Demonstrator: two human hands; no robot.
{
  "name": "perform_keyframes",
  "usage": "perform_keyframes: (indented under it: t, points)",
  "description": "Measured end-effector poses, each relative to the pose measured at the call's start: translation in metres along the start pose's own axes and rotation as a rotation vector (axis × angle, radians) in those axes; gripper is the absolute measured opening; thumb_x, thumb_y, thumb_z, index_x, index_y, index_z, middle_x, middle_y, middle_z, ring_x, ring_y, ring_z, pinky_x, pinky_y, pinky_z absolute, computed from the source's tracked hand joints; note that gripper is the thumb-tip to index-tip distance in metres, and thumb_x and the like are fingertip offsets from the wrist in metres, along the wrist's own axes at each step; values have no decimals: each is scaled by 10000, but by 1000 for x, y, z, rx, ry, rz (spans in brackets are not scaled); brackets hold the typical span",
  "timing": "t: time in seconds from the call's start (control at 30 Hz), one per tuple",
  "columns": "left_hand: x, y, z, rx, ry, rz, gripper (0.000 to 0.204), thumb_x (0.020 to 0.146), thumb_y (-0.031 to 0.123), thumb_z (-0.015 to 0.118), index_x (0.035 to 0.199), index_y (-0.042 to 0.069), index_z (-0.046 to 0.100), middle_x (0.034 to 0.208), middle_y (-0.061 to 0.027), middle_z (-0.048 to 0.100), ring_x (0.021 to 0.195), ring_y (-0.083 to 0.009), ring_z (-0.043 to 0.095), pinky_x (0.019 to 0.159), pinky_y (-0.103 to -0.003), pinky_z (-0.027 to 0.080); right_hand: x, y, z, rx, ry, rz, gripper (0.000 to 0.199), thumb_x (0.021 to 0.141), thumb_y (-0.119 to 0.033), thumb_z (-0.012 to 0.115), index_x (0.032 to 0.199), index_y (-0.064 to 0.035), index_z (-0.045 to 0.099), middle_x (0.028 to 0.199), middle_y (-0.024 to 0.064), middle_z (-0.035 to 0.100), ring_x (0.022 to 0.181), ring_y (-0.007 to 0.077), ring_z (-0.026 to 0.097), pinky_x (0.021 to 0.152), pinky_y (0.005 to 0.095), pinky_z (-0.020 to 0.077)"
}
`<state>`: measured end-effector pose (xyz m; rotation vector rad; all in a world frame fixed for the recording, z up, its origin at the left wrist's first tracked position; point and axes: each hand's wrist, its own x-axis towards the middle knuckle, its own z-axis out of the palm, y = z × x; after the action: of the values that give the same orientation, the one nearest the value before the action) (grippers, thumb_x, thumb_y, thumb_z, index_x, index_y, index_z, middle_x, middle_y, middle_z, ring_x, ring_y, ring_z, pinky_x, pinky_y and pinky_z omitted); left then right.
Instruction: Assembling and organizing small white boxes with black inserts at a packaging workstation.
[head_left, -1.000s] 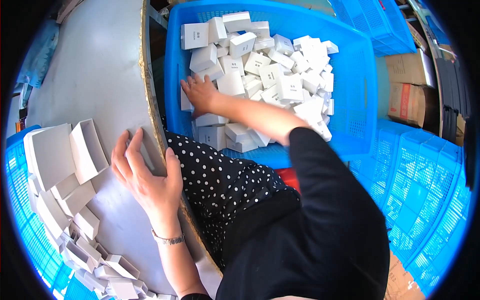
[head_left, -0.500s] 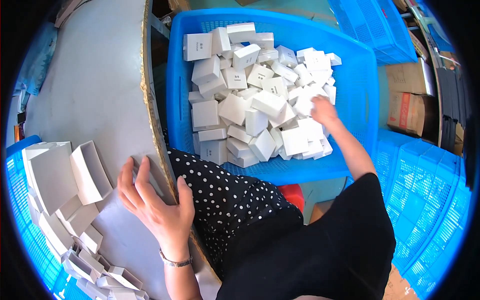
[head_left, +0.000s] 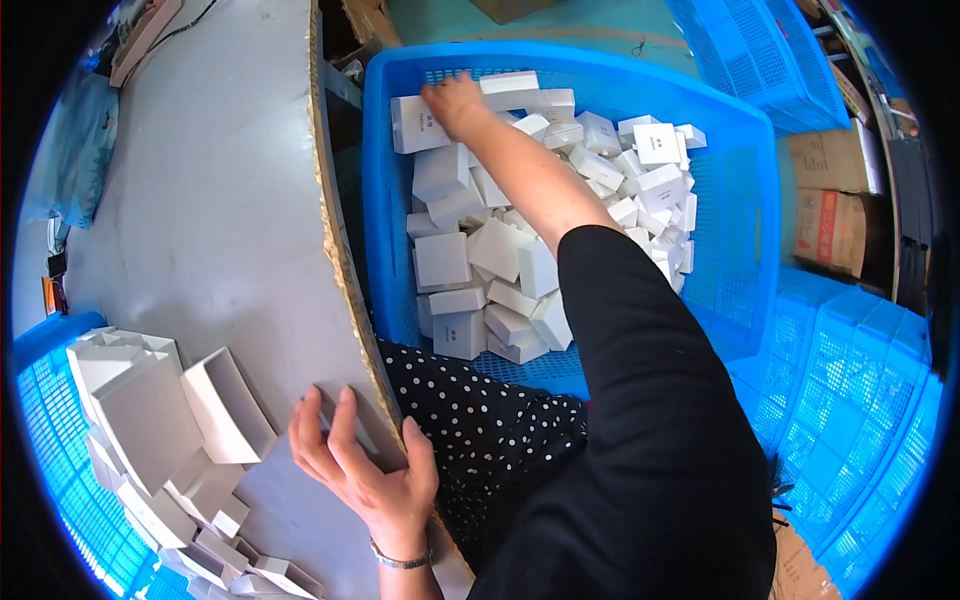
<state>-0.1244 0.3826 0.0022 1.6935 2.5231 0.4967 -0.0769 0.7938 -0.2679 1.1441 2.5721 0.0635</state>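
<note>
Grey table [head_left: 220, 220] at left, blue bin [head_left: 735, 250] beside it. Left hand [head_left: 372, 485] at table's edge, fingers spread wide, nothing in it. Right hand [head_left: 460, 106] at bin's far-left corner; can't tell if gripping. Open trays [head_left: 150, 425] pile near-left; white boxes [head_left: 441, 262] heap inside bin.

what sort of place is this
Probably a packing workshop or small warehouse: a big blue crate full of white boxes, stacked blue crates and brown cartons alongside.
</note>
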Motion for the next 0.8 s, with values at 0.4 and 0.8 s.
perform_keyframes:
  t: [0.4,0.8]
  points:
    - [-2,-7,-5,-10,-21,-34,628,761,160,771,1346,52,569,1465,-220,455,1344,-451,407,1108,-562,356,-134,97,56,131,-155,190,1223,570,-447,918,1585,-142,307,1464,189,531,1348,377,513,1062,610,434]
    - [1,-1,1,45,-1,51,691,760,159,755,1397,39,516,1482,-218,440,1366,-422,404,1143,-557,305,-342,188,146,176,-151,521,770,701,-456,843,1339,-88,619,1410,193,580,1356,385,503,1088,520,441]
